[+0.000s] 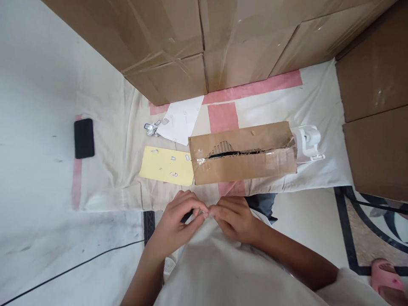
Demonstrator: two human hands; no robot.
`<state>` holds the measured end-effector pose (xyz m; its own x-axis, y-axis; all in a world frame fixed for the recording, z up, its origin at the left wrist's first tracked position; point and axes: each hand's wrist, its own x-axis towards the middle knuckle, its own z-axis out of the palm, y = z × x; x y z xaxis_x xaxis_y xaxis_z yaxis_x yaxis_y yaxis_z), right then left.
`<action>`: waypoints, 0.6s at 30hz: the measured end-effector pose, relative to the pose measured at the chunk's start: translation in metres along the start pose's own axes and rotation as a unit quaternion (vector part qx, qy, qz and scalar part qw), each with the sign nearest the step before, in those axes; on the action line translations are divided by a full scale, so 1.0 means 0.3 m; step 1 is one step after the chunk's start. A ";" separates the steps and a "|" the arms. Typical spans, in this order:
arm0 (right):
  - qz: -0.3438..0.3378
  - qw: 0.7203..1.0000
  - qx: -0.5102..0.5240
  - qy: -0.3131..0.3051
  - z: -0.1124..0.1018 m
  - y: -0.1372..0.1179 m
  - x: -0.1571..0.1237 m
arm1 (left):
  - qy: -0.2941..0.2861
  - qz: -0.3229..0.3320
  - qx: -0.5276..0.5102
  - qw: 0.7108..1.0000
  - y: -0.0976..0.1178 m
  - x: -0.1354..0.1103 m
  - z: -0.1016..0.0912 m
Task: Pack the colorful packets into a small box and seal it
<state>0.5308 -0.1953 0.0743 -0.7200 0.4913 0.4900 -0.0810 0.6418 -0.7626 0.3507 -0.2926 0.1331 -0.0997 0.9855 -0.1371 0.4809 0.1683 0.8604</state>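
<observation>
My left hand and my right hand meet fingertip to fingertip in front of my body, just below the table's near edge. Both are closed in a pinch around something tiny and pale, too small to name. Beyond them lies a yellow sheet with several small outlined pieces on it. A little pile of small clear and blue-edged pieces sits by a white printed paper. Right of the yellow sheet, a long cardboard box has a torn slit along its top.
A white plastic device stands at the box's right end. Large taped cartons wall off the back, with another carton at right. A black phone lies far left. A black cable runs at lower left; a pink slipper shows lower right.
</observation>
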 end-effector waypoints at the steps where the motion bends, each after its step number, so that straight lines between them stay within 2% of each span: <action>1: 0.006 1.000 0.002 -0.002 -0.003 0.002 -0.002 | 0.007 0.004 0.009 1.000 -0.002 0.001 -0.001; 7: 0.032 0.999 -0.024 -0.026 -0.023 0.006 -0.011 | 0.031 0.037 0.084 0.995 -0.004 0.017 0.028; 9: 0.049 0.998 -0.030 -0.032 -0.040 0.011 -0.021 | 0.068 0.054 0.124 0.988 -0.002 0.020 0.045; 11: 0.075 0.996 -0.036 -0.024 -0.083 0.026 -0.040 | 0.137 0.084 0.155 0.975 0.002 0.023 0.057; 14: 0.108 0.992 -0.059 0.016 -0.215 0.068 -0.087 | 0.271 0.172 0.209 0.924 0.019 0.054 0.057; 15: 0.113 0.991 -0.070 0.030 -0.272 0.085 -0.106 | 0.298 0.199 0.236 0.903 0.029 0.078 0.055; 16: 0.119 0.989 -0.080 0.043 -0.331 0.102 -0.125 | 0.301 0.215 0.268 0.890 0.041 0.109 0.051; 18: 0.126 0.985 -0.097 0.060 -0.445 0.135 -0.160 | 0.231 0.215 0.340 0.886 0.066 0.189 0.046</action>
<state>0.6540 -0.1141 0.0762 -0.6131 0.7081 0.3503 0.2320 0.5853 -0.7769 0.3666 -0.2331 0.1355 -0.0511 0.8747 0.4819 0.9587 -0.0923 0.2692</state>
